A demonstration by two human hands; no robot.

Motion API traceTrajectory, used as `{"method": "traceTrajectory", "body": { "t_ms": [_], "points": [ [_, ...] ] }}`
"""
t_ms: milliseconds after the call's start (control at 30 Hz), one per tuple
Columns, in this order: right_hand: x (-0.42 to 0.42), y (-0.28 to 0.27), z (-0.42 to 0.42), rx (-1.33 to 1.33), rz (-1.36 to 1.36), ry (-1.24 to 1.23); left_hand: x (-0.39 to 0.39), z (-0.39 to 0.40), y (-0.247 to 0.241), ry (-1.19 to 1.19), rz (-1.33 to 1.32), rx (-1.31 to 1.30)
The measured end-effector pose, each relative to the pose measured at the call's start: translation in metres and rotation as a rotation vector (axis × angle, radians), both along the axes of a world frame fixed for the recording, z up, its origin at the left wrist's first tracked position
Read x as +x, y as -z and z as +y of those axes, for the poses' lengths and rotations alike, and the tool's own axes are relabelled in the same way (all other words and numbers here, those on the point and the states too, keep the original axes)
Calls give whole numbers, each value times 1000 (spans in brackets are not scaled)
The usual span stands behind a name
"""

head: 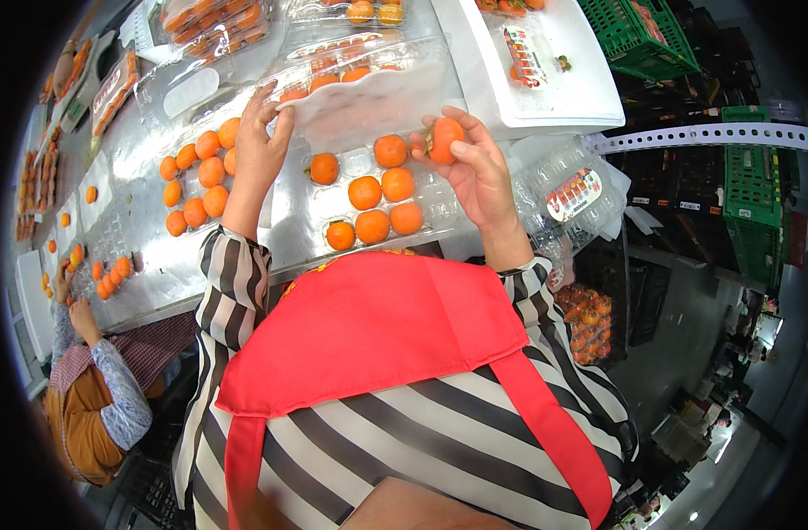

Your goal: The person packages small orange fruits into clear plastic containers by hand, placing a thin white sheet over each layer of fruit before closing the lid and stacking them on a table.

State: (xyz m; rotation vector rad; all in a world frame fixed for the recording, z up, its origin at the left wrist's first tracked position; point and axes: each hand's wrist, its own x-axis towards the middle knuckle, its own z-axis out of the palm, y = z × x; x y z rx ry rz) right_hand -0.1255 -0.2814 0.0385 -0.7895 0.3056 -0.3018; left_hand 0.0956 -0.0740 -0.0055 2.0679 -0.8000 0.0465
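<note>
Between the fingers and thumb of my right hand (473,162) is an orange persimmon (446,139), its leafy end turned to the left. My left hand (261,142) pinches the edge of a white foam sheet (371,106) that lies over more persimmons in a clear plastic tray. Directly in front of me sits an open clear plastic tray (430,192) with several persimmons (364,193) in its cups; some cups at its right side hold none. Left of it, past my left wrist, another clear tray holds several persimmons (211,172).
A co-worker's hands (83,317) handle persimmons at the far left. A white foam box (603,112) stands at the back right, with stacked clear lidded packs (563,192) below it. Filled packs (212,26) lie at the back left. Green crates (752,205) stand at the right.
</note>
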Motion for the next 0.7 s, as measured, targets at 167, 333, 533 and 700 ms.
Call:
{"method": "traceTrajectory", "body": {
  "t_ms": [167, 333, 533, 700],
  "points": [
    [-1, 12, -2, -133, -44, -4, -1, -1, -5, 11, 2, 22],
    [0, 16, -4, -327, -44, 10, 1, 1, -2, 11, 18, 30],
    [-1, 5, -9, -179, -17, 5, -1, 0, -1, -6, 2, 29],
    [1, 6, -35, 281, -67, 33, -1, 0, -6, -12, 1, 56]
  ]
}}
